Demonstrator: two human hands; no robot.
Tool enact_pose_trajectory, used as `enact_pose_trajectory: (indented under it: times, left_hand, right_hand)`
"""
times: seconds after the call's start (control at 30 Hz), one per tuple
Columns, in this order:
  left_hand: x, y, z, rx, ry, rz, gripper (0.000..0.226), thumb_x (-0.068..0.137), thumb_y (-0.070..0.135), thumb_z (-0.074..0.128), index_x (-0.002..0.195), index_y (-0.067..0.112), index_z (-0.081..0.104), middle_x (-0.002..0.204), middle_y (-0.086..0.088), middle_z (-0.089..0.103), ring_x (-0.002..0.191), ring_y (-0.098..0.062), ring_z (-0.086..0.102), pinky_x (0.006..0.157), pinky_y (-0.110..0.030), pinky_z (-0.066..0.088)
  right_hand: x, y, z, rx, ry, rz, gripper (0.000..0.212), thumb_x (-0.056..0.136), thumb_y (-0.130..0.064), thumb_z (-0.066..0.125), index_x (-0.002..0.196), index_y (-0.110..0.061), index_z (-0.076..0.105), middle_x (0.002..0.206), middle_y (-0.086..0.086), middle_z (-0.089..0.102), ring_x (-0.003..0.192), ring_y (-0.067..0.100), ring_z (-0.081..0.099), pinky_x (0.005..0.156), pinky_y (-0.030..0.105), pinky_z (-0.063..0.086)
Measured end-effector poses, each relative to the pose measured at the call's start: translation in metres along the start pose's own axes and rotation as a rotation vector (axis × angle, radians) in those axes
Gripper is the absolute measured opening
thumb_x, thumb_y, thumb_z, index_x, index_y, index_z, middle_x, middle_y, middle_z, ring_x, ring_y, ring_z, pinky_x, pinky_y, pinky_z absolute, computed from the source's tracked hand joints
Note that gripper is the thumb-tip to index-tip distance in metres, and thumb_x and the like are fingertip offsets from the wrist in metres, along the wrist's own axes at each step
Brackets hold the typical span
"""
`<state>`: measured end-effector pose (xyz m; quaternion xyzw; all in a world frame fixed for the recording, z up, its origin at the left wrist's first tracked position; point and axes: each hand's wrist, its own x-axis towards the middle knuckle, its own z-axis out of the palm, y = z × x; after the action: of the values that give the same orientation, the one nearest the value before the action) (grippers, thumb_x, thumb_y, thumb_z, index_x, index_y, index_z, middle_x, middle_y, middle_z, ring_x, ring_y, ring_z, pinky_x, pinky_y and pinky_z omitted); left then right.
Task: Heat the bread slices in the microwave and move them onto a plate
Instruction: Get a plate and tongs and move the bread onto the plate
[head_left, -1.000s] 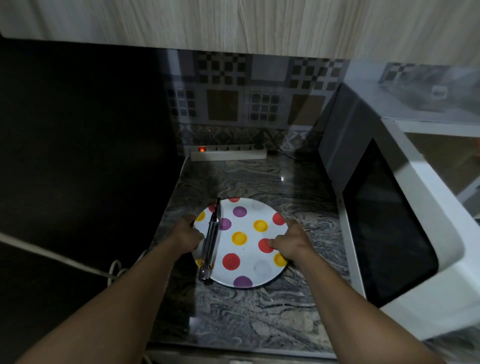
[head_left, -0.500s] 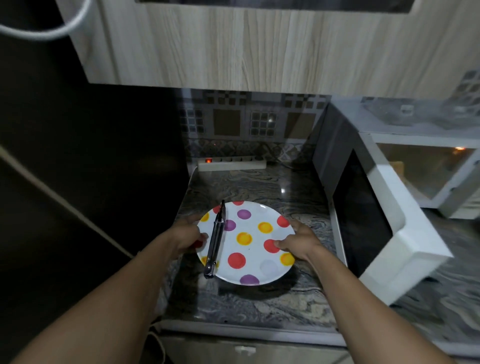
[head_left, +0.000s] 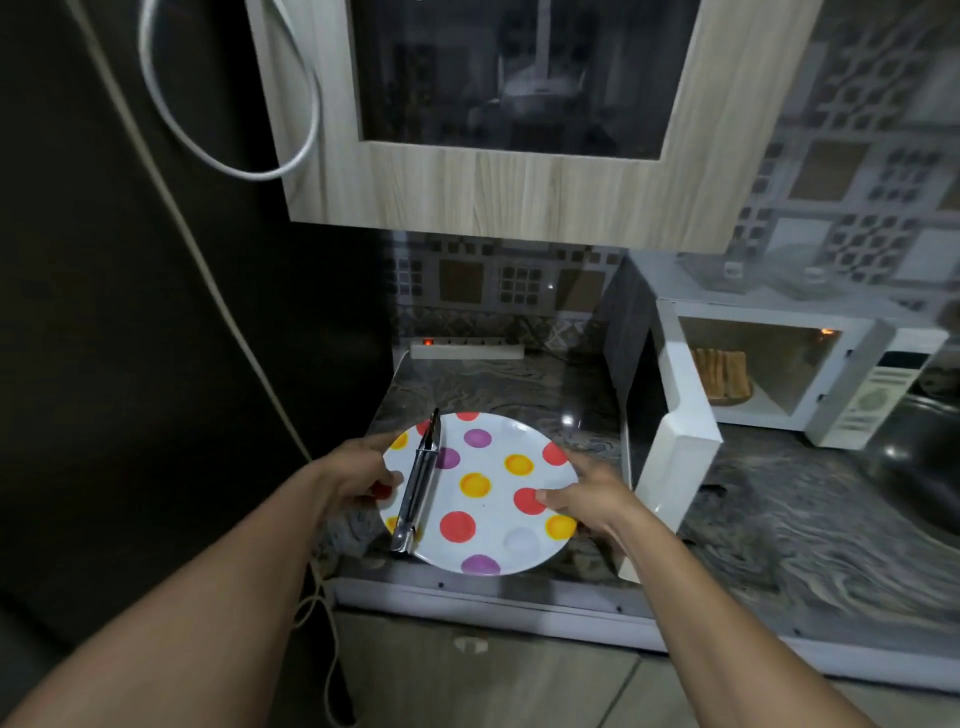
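Observation:
A white plate (head_left: 488, 551) with coloured dots is held just above the marbled counter, near its front edge. My left hand (head_left: 358, 475) grips its left rim and my right hand (head_left: 587, 499) grips its right rim. Metal tongs (head_left: 415, 493) lie across the plate's left side. To the right stands a white microwave (head_left: 857, 400) with its door (head_left: 675, 457) swung open toward me. Inside it, several bread slices (head_left: 722, 376) stand on a small dish.
A white power strip (head_left: 467, 349) with a lit red switch lies at the back of the counter (head_left: 493, 384). A wood-framed wall cabinet (head_left: 509, 202) hangs overhead. A dark tall surface fills the left side, with white cables (head_left: 218, 291) hanging across it.
The view has tilted up and back, so the microwave's inside and the bread now show. Both hands have lifted the plate with the tongs off the counter, toward me.

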<state>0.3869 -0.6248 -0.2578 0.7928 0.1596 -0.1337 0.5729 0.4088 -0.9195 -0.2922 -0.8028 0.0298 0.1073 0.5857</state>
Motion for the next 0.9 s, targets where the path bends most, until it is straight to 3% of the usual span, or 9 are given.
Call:
enact_pose_trajectory:
  times: [0.07,0.13,0.3,0.43,0.6,0.73,0.9]
  left_hand:
    - [-0.026,0.001,0.003,-0.017,0.004,-0.003,0.057,0.093,-0.006,0.052,0.134,0.034,0.056,0.066,0.0,0.059,0.054,-0.01,0.051,0.059,-0.025,0.047]
    - [-0.058,0.0,0.011,-0.024,-0.004,0.004,0.057,0.094,-0.005,0.051,0.132,0.036,0.057,0.073,-0.002,0.059,0.059,-0.011,0.052,0.055,-0.023,0.046]
    - [-0.133,-0.014,0.04,-0.045,-0.038,-0.002,0.055,0.093,-0.004,0.053,0.129,0.037,0.058,0.078,-0.005,0.058,0.062,-0.012,0.05,0.061,-0.026,0.048]
    - [-0.189,-0.023,0.074,-0.06,-0.047,0.017,0.057,0.093,-0.005,0.053,0.129,0.039,0.059,0.074,-0.001,0.062,0.058,-0.009,0.053,0.054,-0.024,0.049]
    - [-0.252,-0.026,0.124,-0.072,-0.077,0.06,0.056,0.093,-0.008,0.049,0.13,0.032,0.06,0.081,-0.003,0.062,0.063,-0.011,0.054,0.047,-0.019,0.048]
    - [-0.282,-0.019,0.158,-0.08,-0.108,0.091,0.053,0.092,-0.011,0.047,0.124,0.028,0.064,0.073,-0.002,0.064,0.051,-0.007,0.057,0.044,-0.017,0.046]
    - [-0.298,-0.004,0.201,-0.042,-0.118,0.1,0.053,0.092,-0.01,0.05,0.128,0.027,0.06,0.075,-0.003,0.062,0.054,-0.01,0.051,0.051,-0.021,0.052]
  right_hand:
    - [-0.019,0.001,-0.004,0.024,-0.02,-0.012,0.052,0.072,0.006,0.083,0.115,-0.02,0.069,0.104,0.004,0.076,0.095,0.025,0.073,0.086,0.043,0.059]
    - [-0.045,0.002,-0.013,0.056,-0.052,-0.023,0.053,0.072,0.01,0.082,0.118,-0.014,0.069,0.106,0.009,0.075,0.095,0.026,0.073,0.084,0.041,0.06]
    - [-0.116,0.013,-0.043,0.041,-0.064,-0.021,0.048,0.071,0.008,0.083,0.113,-0.008,0.07,0.104,0.012,0.075,0.092,0.028,0.072,0.088,0.047,0.058]
    - [-0.178,0.019,-0.074,0.005,-0.072,-0.007,0.046,0.073,0.006,0.082,0.116,-0.009,0.07,0.106,0.01,0.075,0.097,0.029,0.072,0.088,0.046,0.058]
    - [-0.249,0.029,-0.118,0.022,-0.072,0.045,0.041,0.077,0.003,0.081,0.11,-0.019,0.072,0.103,0.007,0.077,0.096,0.028,0.073,0.082,0.046,0.061]
    - [-0.287,0.04,-0.15,0.02,-0.051,0.061,0.039,0.079,-0.002,0.081,0.112,-0.022,0.071,0.103,0.004,0.077,0.096,0.026,0.073,0.08,0.042,0.062]
    - [-0.322,0.061,-0.191,0.053,0.01,0.062,0.041,0.079,-0.002,0.08,0.112,-0.025,0.072,0.098,0.002,0.078,0.094,0.025,0.074,0.082,0.045,0.061]
